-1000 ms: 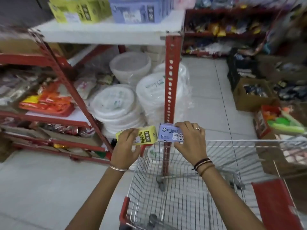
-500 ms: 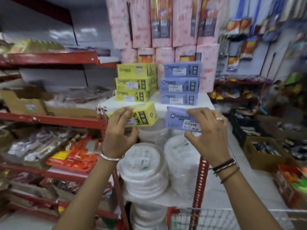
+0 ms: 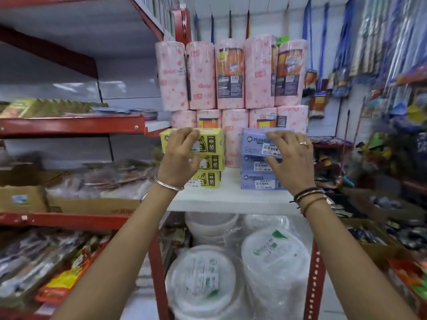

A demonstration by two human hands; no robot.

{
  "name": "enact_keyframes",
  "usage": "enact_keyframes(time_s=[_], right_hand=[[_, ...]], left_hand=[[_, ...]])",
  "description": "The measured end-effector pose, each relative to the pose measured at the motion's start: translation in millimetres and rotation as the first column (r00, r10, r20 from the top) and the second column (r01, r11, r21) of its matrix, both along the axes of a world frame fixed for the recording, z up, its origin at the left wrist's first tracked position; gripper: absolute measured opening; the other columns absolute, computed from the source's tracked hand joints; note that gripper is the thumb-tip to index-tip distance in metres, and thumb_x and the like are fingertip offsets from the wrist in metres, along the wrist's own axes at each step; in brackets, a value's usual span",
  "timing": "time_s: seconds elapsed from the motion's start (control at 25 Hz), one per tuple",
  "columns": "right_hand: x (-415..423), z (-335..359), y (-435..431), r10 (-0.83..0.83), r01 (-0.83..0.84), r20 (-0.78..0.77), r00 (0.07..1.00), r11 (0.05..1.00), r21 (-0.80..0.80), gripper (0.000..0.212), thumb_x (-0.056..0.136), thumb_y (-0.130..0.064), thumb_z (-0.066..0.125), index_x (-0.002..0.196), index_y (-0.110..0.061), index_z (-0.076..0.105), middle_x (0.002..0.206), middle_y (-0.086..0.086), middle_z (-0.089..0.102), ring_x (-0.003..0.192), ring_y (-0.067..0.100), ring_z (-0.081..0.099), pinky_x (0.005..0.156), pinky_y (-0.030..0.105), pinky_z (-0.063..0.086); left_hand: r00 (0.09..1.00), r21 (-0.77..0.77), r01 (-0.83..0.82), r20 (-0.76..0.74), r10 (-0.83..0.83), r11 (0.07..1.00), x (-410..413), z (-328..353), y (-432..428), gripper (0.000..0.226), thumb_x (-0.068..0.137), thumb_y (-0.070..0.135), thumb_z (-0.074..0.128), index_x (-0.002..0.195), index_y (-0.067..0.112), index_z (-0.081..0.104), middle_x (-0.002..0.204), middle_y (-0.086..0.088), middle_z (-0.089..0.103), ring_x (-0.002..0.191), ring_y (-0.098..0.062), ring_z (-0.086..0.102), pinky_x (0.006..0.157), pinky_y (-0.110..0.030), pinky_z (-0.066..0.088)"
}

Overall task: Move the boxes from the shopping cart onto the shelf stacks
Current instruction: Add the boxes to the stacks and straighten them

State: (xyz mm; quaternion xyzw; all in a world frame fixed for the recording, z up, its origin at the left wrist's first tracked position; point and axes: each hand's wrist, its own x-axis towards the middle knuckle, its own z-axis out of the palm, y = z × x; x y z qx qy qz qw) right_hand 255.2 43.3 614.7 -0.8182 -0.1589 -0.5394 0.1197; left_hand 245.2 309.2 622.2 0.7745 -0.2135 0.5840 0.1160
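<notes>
Both boxes are up at the shelf (image 3: 231, 199) now. The left hand (image 3: 179, 155) pinches a yellow box (image 3: 208, 140) between thumb and fingers, holding it at the top of the yellow stack (image 3: 211, 172); the right hand (image 3: 292, 158) grips a purple box (image 3: 254, 142) the same way, thumb under and fingers over, at the top of the purple stack (image 3: 249, 179). Whether either box has fully settled on the one below I can't quite tell — the hands cover the seams.

The risk I see is in the letting go. If a box sits skewed or overhangs its stack's front edge, pulling the fingers out from underneath could drag it forward and tip it off the shelf. The pink rolls (image 3: 231, 72) stand close behind, so shoving too far back might nudge them. The cart is out of view.
</notes>
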Motion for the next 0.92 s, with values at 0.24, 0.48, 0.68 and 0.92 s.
enact_keyframes(time_s=[0.24, 0.48, 0.68, 0.92], right_hand=[[25.0, 7.6, 4.7, 0.034, -0.036, -0.048, 0.998, 0.998, -0.052, 0.053, 0.064, -0.019, 0.081, 0.113, -0.019, 0.059, 0.111, 0.007, 0.063, 0.103, 0.032, 0.053, 0.098, 0.048, 0.036], [40.0, 7.1, 5.3, 0.073, -0.074, -0.065, 0.995, 0.997, -0.012, 0.051, 0.066, -0.034, 0.078, 0.112, -0.018, 0.061, 0.113, 0.007, 0.063, 0.104, 0.031, 0.054, 0.100, 0.044, 0.031], [43.9, 3.5, 5.0, 0.072, -0.074, -0.063, 0.995, 0.997, -0.034, 0.051, 0.070, -0.035, 0.076, 0.115, -0.017, 0.058, 0.116, 0.007, 0.061, 0.107, 0.033, 0.053, 0.101, 0.044, 0.028], [22.2, -14.1, -5.5, 0.228, -0.230, 0.047, 0.972, 0.904, 0.359, 0.052, 0.082, -0.015, 0.069, 0.127, -0.008, 0.045, 0.131, 0.017, 0.045, 0.123, 0.029, 0.039, 0.105, 0.028, 0.028]], left_hand=[[0.990, 0.048, 0.026, -0.138, -0.019, 0.999, 33.8, -3.1, 15.1, 0.055, 0.061, -0.017, 0.071, 0.113, -0.003, 0.057, 0.106, -0.024, 0.060, 0.101, -0.037, 0.053, 0.092, -0.039, 0.042], [0.967, -0.064, 0.012, -0.252, -0.028, 0.998, 38.0, 3.5, 12.3, 0.046, 0.075, 0.002, 0.071, 0.119, 0.006, 0.056, 0.121, -0.011, 0.059, 0.113, -0.027, 0.050, 0.094, -0.037, 0.043], [0.964, -0.064, 0.007, -0.265, -0.024, 0.998, 36.8, -5.2, 7.0, 0.051, 0.078, -0.008, 0.062, 0.125, 0.006, 0.049, 0.130, -0.012, 0.051, 0.125, -0.027, 0.040, 0.103, -0.049, 0.039], [0.982, -0.103, 0.131, -0.122, -0.143, 0.986, 7.8, -12.7, -64.3, 0.035, 0.083, -0.007, 0.056, 0.118, -0.004, 0.049, 0.120, -0.022, 0.054, 0.115, -0.028, 0.047, 0.102, -0.033, 0.038]])
